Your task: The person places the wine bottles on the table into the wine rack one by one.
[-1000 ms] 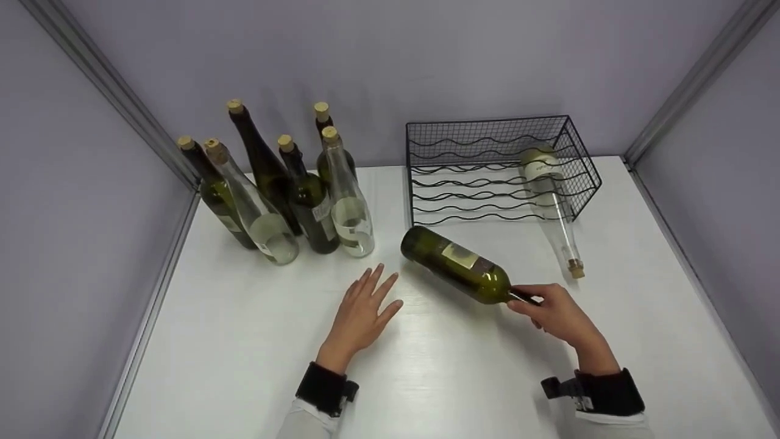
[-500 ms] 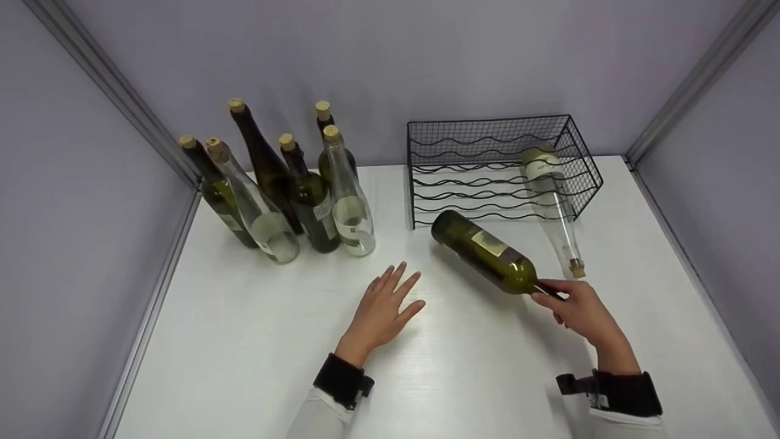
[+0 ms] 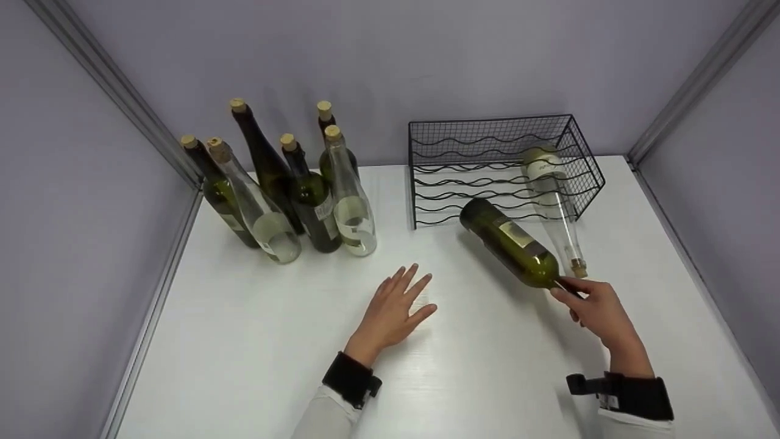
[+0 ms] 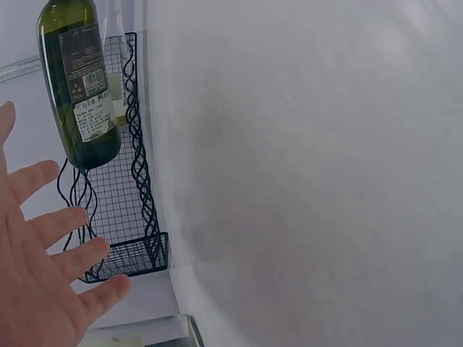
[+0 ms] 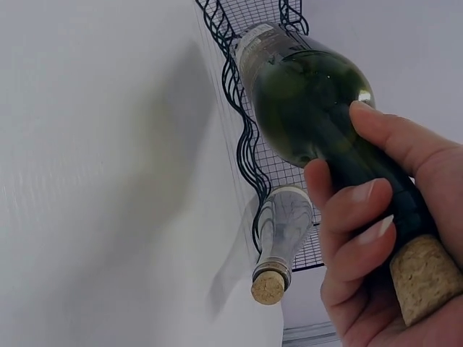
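Note:
My right hand [image 3: 600,311] grips a green wine bottle [image 3: 512,244] by its neck, fingers wrapped round it just below the cork [image 5: 427,278]. The bottle tilts with its base toward the black wire wine rack [image 3: 416,183], and its base overlaps the rack's front edge in the head view. Its label [image 4: 92,112] shows in the left wrist view. A clear corked bottle [image 3: 551,195] lies in the rack's right end, neck pointing forward. My left hand [image 3: 390,311] hovers over the table with fingers spread, holding nothing.
Several upright corked bottles stand at the back left, among them a clear one [image 3: 354,222] and a dark green one [image 3: 314,210]. Grey partition walls [image 3: 390,61] close in the back and both sides of the white table [image 3: 244,360].
My right hand has carried the green bottle to the right and toward the rack, its base swinging round to the rack's front. My left hand has drifted right, fingers still spread.

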### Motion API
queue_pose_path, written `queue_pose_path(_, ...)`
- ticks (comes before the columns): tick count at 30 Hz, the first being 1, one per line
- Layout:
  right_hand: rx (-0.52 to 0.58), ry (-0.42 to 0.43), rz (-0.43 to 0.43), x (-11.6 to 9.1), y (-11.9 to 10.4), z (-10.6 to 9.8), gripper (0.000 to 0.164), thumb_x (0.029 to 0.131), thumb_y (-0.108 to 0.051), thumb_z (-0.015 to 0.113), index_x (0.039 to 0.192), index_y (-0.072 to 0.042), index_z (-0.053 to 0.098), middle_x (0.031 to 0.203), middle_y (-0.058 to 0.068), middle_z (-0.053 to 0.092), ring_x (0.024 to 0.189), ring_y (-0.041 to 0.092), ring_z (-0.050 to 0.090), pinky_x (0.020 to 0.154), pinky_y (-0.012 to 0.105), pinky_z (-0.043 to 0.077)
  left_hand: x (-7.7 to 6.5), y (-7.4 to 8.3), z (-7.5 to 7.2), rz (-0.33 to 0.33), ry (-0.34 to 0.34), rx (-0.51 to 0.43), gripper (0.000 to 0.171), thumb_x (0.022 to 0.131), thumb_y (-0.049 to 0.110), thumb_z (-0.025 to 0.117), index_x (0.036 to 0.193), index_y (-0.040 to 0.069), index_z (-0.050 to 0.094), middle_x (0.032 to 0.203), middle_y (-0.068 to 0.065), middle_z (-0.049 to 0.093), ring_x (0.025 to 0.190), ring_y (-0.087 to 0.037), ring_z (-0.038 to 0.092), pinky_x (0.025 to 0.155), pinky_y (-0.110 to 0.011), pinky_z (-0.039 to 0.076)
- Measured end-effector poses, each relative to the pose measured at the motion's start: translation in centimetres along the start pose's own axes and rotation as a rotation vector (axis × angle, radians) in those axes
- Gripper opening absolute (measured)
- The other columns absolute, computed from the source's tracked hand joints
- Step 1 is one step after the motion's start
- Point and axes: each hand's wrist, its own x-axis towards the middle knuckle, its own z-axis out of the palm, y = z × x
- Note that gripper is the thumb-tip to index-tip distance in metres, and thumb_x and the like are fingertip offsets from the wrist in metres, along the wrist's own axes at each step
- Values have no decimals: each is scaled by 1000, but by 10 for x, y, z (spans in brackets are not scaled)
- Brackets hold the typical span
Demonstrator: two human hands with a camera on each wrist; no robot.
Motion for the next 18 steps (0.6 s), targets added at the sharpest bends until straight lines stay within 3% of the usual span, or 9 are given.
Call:
queue_pose_path(7,-4,35,22,2,6,-3,59,96,-33,65,139,5,51,71,10,54,52,12,48,45,27,41,11,12,4,32,-3,-1,66,100,62,33,154,24,36,160,-7,27,146,-28,22,114,-48,23)
queue_pose_path(14,9,96,37,0,9,3,61,95,-37,65,139,4,52,102,14,58,56,11,51,46,26,44,21,22,10,54,-20,-8,67,100,64,30,154,25,35,160,-6,26,146,-27,21,114,-48,23)
queue_pose_path(18,5,144,23,2,12,7,61,96,-37,65,138,5,52,102,15,61,54,10,51,45,25,43,22,24,12,71,-13,-15,66,100,63,31,154,25,36,159,-8,27,146,-29,23,114,-49,24)
